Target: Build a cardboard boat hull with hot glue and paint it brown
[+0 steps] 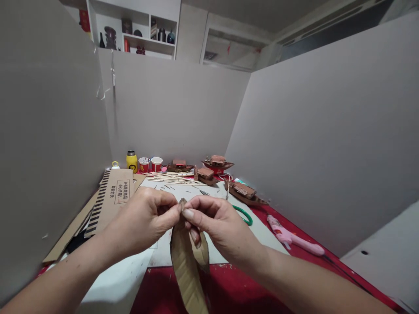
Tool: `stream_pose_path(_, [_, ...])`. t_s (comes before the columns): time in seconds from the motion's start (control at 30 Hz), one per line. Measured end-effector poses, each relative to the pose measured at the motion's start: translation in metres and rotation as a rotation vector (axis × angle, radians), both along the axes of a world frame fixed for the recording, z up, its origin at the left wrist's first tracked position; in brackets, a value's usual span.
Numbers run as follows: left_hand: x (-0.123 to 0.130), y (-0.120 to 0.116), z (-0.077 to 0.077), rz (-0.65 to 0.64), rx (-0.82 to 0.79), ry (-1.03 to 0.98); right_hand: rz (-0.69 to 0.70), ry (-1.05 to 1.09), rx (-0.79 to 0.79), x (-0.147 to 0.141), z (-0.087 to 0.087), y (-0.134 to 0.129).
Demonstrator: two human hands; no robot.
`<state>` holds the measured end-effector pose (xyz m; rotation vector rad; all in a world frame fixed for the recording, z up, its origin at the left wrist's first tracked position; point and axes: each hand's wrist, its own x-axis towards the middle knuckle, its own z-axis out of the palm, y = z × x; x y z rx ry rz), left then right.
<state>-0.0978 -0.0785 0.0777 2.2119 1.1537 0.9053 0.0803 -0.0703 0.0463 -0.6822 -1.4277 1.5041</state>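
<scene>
Both hands meet in the middle of the head view over a curved piece of tan cardboard (186,270) shaped like a small boat hull. Its pointed tip is pinched between thumb and fingers of my left hand (153,211). My right hand (212,218) grips the same tip from the other side, its lower fingers curled down by the inner wall. The long side of the cardboard hangs toward me and runs out of the bottom of the view. What lies right between the fingertips is hidden.
Finished model boats (244,192) stand at the back right. A pink glue gun (294,240) lies on the red cloth, near green-handled scissors (244,214). Thin wooden sticks (173,178), paper cups (156,164) and a yellow bottle (131,162) are behind; flattened cardboard (108,200) lies left. Grey panels enclose the table.
</scene>
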Motion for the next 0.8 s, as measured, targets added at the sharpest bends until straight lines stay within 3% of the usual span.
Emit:
stream_pose_path(0.07, [0.001, 0.000, -0.001, 0.008, 0.017, -0.020, -0.004, -0.005, 0.016, 0.001, 0.000, 0.000])
stream_pose_path(0.33, [0.000, 0.006, 0.004, -0.123, -0.161, -0.086, -0.001, -0.019, 0.044, 0.003, -0.003, 0.003])
stream_pose_path(0.6, [0.005, 0.006, -0.006, -0.007, 0.040, -0.001, -0.041, -0.122, 0.151, 0.004, -0.002, -0.002])
stream_pose_path(0.7, [0.005, 0.006, -0.004, -0.045, -0.063, -0.094, -0.059, -0.105, 0.169, 0.006, -0.002, -0.002])
stream_pose_path(0.8, [0.001, 0.011, 0.002, -0.082, -0.218, -0.246, -0.178, -0.053, 0.223, 0.009, -0.004, 0.001])
